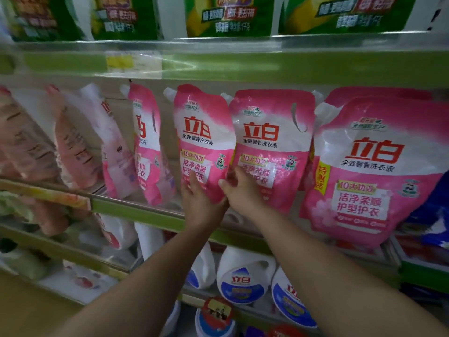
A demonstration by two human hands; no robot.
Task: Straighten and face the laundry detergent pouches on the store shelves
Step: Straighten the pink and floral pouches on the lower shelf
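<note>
Several pink and white detergent pouches stand in a row on the middle shelf (136, 210). The middle pouch (204, 132) faces front and leans slightly. My left hand (200, 203) lies against its lower front with straight fingers. My right hand (240, 190) pinches that pouch's lower right edge, thumb in front and fingers between it and the neighbouring pouch (274, 132). A larger pouch (371, 166) stands at the right, facing front. The pouches to the left (145, 142) are turned sideways and lean.
Green pouches (230, 15) fill the shelf above, behind a clear rail with a price tag (132, 62). White and blue detergent bottles (245, 278) stand on the shelf below. Pale pink packs (24, 142) lean at far left; a blue pack (432, 210) sits at far right.
</note>
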